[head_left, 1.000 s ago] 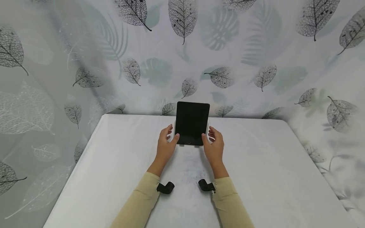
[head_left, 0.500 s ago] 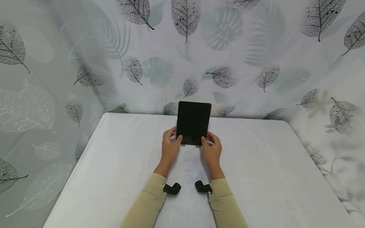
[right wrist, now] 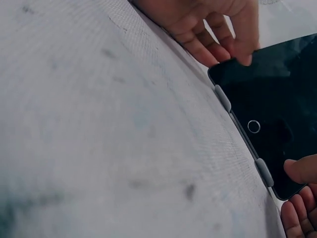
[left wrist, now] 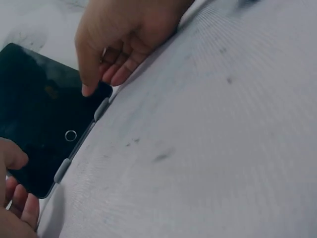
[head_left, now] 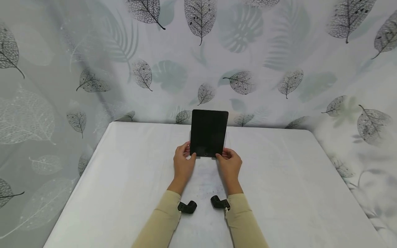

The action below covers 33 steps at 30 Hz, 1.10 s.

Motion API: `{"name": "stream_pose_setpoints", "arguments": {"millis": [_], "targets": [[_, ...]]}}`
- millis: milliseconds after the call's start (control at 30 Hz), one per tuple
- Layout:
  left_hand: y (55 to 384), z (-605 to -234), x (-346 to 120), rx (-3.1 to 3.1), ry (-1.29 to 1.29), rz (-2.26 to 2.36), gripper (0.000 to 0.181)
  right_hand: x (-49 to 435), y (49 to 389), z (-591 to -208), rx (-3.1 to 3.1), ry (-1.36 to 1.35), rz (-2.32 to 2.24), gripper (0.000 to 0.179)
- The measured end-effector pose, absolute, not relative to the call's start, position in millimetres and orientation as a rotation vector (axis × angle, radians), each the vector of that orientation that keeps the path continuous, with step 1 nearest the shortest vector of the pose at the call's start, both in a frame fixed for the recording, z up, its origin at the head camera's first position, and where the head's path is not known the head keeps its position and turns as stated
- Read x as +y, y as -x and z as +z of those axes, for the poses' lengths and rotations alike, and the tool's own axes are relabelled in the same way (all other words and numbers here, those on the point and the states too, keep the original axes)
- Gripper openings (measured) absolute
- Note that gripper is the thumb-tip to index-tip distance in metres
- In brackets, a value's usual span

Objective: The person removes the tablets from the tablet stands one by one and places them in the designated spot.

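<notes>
A black tablet (head_left: pixel 208 132) with a dark screen leans upright near the back edge of the table. Two small grey lips of a stand (left wrist: pixel 101 109) catch its bottom edge, beside the round home button (right wrist: pixel 253 127). The rest of the stand is hidden behind it. My left hand (head_left: pixel 183 166) holds the lower left corner, thumb on the front and fingers curled at the side edge. At the lower right corner, my right hand (head_left: pixel 230 168) pinches the tablet the same way, thumb in front. The fingertips behind the tablet are partly hidden.
A white cloth covers the table (head_left: pixel 288 182), with faint dark specks between the forearms. Black wrist cameras (head_left: pixel 188 207) sit at both sleeve cuffs. A leaf-patterned curtain (head_left: pixel 173 79) hangs directly behind the table and along both sides.
Both hands have moved inward and slightly down, from loosely beside the tablet to holding its lower corners. The thumbs have slid lower on the front. The tablet stays in place on the stand.
</notes>
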<state>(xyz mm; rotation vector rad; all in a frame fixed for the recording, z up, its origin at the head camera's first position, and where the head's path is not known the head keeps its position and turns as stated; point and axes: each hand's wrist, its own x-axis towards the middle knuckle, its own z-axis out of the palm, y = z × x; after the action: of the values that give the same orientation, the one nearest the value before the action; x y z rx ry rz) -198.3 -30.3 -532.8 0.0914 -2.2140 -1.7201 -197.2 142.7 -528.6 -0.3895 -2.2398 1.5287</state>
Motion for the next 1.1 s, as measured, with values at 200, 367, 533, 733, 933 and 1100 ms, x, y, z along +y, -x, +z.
{"name": "stream_pose_setpoints", "arguments": {"millis": [200, 367, 533, 733, 933, 1100], "targets": [[199, -535, -33, -2.206, -0.169, -1.691, 0.043, 141, 200, -528, -2.310, 0.379, 1.468, 0.027], [202, -536, -35, -2.179, -0.124, -1.768, 0.040, 145, 201, -527, -2.336, 0.354, 1.466, 0.029], [203, -537, -38, -2.162, -0.082, -1.835, 0.031, 151, 197, -527, -2.314, 0.330, 1.598, 0.030], [201, -538, -44, -2.077, -0.027, -1.978, 0.027, 159, 194, -532, -2.259, 0.316, 1.794, 0.031], [199, -537, -47, -1.936, 0.022, -2.160, 0.031, 162, 194, -534, -2.094, 0.239, 1.952, 0.035], [199, -536, -46, -1.881, 0.021, -2.198, 0.033, 161, 194, -531, -1.918, 0.131, 2.026, 0.039]]}}
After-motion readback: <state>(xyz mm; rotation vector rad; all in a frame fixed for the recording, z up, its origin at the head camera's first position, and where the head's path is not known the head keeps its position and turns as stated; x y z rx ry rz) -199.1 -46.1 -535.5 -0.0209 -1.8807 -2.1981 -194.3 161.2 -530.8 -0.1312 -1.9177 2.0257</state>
